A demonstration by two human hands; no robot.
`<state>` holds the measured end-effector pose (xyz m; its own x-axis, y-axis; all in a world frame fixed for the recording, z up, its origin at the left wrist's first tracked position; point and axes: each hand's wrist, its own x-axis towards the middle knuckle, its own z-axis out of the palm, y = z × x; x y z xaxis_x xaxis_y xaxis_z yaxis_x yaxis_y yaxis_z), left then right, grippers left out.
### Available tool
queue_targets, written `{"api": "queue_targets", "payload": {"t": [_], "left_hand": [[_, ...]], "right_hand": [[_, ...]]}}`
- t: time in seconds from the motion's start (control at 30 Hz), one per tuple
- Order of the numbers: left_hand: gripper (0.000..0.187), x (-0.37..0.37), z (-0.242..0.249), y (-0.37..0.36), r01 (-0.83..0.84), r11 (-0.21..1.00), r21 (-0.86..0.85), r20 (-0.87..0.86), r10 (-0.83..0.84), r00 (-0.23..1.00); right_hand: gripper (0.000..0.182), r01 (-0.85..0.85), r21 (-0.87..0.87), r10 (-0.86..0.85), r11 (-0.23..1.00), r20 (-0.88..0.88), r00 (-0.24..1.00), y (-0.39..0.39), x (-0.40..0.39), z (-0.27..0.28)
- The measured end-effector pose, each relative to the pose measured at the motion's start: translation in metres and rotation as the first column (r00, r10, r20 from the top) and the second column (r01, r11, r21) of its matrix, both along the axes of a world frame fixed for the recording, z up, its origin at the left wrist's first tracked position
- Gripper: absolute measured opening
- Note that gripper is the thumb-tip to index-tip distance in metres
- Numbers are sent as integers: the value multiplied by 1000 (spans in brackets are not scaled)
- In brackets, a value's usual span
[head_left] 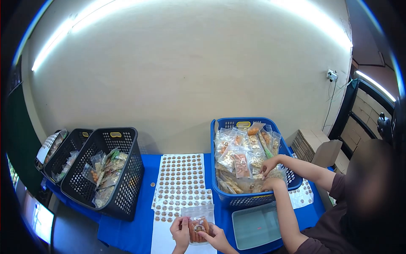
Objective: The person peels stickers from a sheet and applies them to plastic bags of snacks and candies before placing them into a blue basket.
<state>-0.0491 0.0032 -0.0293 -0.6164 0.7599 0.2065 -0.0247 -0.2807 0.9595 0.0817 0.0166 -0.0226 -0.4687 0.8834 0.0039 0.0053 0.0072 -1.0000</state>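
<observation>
While clamping the left side of the clear packet (198,212) with the left hand (181,233), also pinching its right side with the right hand (217,238), just nearer than the sticker sheets (179,174) and left of the green tray (256,228).

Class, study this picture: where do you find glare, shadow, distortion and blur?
Head view: the light strips are burnt out to white. Head view: a soft shadow falls on the wall beside the large black basket. Head view: strong wide-angle curving, with dark corners. Head view: the co-worker's head is blurred; the bag is clearer, its label print too small to read.
</observation>
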Motion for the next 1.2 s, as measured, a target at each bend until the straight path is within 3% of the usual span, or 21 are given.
{"api": "queue_targets", "payload": {"t": [0.07, 0.17, 0.27, 0.3, 0.37, 0.43, 0.53, 0.57, 0.67, 0.8, 0.83, 0.93, 1.03, 1.13, 1.2], "left_hand": [[15, -9, 6, 1, 8, 1000, 8, -51, -7, 999], [14, -23, 10, 4, 73, 997, 15, -47, -73, 996], [14, -38, 9, 2, 46, 998, -32, -25, -47, 999], [13, -41, 8, 2, 35, 998, -46, -131, -41, 991], [12, -46, 5, 0, 8, 998, -68, -334, -30, 942], [12, -42, 2, -1, 30, 993, -113, -564, -89, 821], [12, -17, 3, -5, 263, 946, -191, -591, -325, 738], [12, -6, -1, -5, 237, 959, -152, -598, -280, 751], [8, -2, 18, -14, 204, 940, -273, -593, -332, 733], [8, -1, 19, -23, 159, 940, -303, -644, -325, 692], [9, -2, 21, -23, 192, 929, -315, -625, -355, 695], [10, -2, 20, -26, 274, 916, -293, -628, -401, 667], [10, 3, 19, -30, 222, 951, -215, -641, -309, 702], [10, 1, 21, -31, 142, 969, -200, -646, -240, 724], [8, -6, 18, -28, 74, 992, -97, -698, -121, 706]], "right_hand": [[43, -38, 9, 39, 999, -115, 993, 4, -8, -13], [51, -19, -134, -41, 991, -432, 901, 1, -12, -2], [60, 97, 21, -85, 995, -317, 945, 14, 6, -19], [41, 234, -2, -221, 972, -336, 915, 13, 8, -6], [38, 256, 251, -246, 934, -70, 967, 18, 21, 11], [31, 189, 502, -291, 844, 132, 948, 23, 25, 24], [21, -50, 697, -233, 716, 306, 923, 26, 20, 14], [15, -60, 667, -202, 743, 308, 930, 26, 16, -1], [16, 10, 530, -162, 848, 240, 957, 19, 15, -3], [16, 77, 511, -160, 856, 122, 980, 1, 19, 12], [17, -59, 366, -58, 929, 302, 952, -1, 23, 9], [17, 15, 467, -106, 884, 169, 980, -2, 24, 3], [16, -84, 415, -8, 906, 214, 977, 5, 31, 3], [15, -74, 446, -6, 892, 176, 984, 1, 29, 21], [15, -97, 501, -2, 860, 194, 981, 1, 30, 16]]}}
